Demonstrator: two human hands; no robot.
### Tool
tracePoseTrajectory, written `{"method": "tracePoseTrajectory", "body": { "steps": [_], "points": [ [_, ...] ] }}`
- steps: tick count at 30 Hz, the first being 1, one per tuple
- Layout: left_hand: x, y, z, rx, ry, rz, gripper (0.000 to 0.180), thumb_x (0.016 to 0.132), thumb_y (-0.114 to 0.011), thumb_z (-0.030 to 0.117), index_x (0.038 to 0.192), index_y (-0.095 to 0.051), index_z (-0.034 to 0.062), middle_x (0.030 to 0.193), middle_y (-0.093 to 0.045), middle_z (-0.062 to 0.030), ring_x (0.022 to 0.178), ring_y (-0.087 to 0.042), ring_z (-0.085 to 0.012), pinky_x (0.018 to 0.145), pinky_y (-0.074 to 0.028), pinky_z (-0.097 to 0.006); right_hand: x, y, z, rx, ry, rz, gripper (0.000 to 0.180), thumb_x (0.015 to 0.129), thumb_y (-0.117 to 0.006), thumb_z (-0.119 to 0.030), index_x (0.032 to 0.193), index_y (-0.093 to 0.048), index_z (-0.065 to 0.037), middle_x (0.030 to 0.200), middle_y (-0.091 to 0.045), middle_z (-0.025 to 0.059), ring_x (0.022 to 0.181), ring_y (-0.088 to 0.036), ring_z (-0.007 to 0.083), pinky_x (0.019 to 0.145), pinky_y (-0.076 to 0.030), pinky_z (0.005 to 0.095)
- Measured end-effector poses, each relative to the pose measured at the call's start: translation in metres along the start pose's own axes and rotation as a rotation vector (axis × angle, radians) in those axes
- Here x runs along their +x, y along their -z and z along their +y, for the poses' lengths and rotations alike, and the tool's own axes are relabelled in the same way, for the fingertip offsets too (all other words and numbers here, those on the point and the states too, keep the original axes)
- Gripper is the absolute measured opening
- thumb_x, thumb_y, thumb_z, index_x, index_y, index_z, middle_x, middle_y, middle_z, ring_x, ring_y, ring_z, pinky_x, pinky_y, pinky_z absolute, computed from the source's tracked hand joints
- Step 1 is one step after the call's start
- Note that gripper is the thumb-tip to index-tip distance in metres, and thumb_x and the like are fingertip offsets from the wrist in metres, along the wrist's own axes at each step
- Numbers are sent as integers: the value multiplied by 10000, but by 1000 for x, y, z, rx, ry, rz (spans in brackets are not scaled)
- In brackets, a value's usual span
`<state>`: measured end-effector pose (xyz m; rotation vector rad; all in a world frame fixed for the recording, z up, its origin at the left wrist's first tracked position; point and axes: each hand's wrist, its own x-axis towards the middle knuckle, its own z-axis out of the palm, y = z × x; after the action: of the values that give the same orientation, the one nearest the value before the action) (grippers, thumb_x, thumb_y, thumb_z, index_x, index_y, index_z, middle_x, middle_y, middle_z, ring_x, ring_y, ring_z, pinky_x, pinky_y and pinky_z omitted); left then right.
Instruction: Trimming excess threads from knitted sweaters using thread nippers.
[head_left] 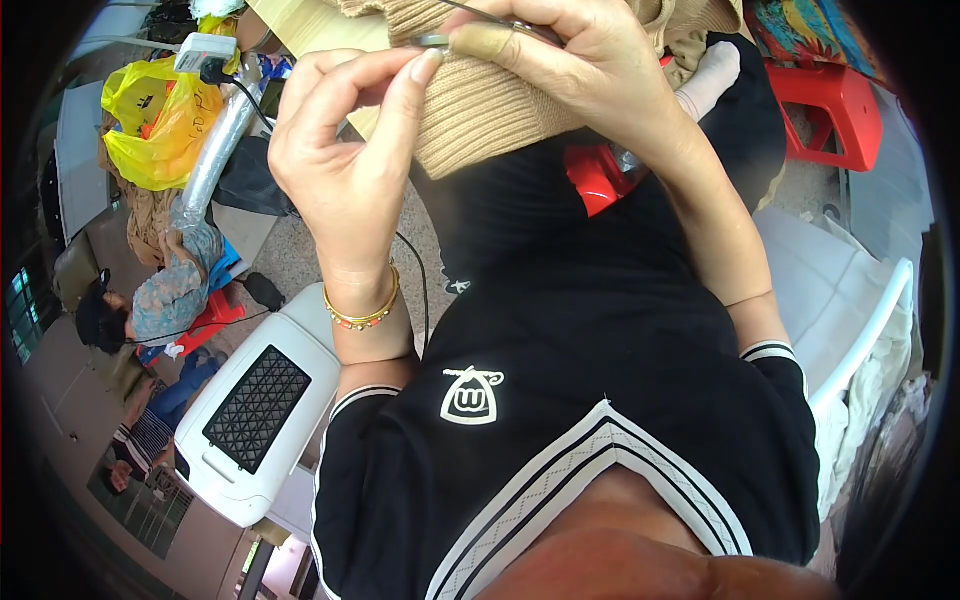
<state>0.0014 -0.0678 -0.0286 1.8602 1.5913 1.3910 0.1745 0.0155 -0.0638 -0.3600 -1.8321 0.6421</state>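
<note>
Overhead, both grips pinching beige knit (490, 110)

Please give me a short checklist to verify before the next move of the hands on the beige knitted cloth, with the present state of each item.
1. Left hand pinches the ribbed edge of the beige knitted cloth with its fingertips: ok.
2. Right hand holds a small metal tool at the cloth edge: ok.
3. Tool tip visible: cannot tell, the fingers cover most of it.
4. Cloth lies flat between the two hands: ok, no fold shows there.
5. Thin black cable stays away from the hands: ok, it runs below the left wrist.
6. Gold bracelet free of the cloth: ok.
</note>
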Motion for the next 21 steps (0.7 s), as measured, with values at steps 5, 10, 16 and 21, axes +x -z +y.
{"method": "tracePoseTrajectory", "body": {
  "steps": [5,10,16,21],
  "points": [
    [-1,-6,-2,253,-263,107,88,828,-744,18,903,-697,19,855,-591,-49,769,-569,-135,684,-458,-258,1,1,-6,53,-87,-42,188,861,-726,-95,977,-692,50,865,-674,150,817,-633,230,696,-482,320],
    [-8,-3,-9,15,-54,90,88,859,-726,34,932,-688,4,866,-590,-38,771,-555,-119,700,-444,-236,11,6,-28,121,-438,-71,186,862,-725,-92,980,-690,48,840,-664,140,775,-618,206,671,-474,311],
    [-9,3,-6,-84,38,64,109,851,-743,45,933,-696,-9,875,-610,-31,768,-560,-100,691,-441,-217,12,5,-29,103,-413,-68,186,858,-727,-93,976,-689,46,848,-669,144,800,-625,226,695,-482,324],
    [-2,2,4,-41,54,26,118,826,-770,59,908,-716,-5,858,-632,-33,745,-590,-100,667,-456,-226,4,-4,-4,15,-54,23,183,856,-727,-98,972,-691,39,865,-679,148,802,-630,240,701,-485,334]
  ]
}}
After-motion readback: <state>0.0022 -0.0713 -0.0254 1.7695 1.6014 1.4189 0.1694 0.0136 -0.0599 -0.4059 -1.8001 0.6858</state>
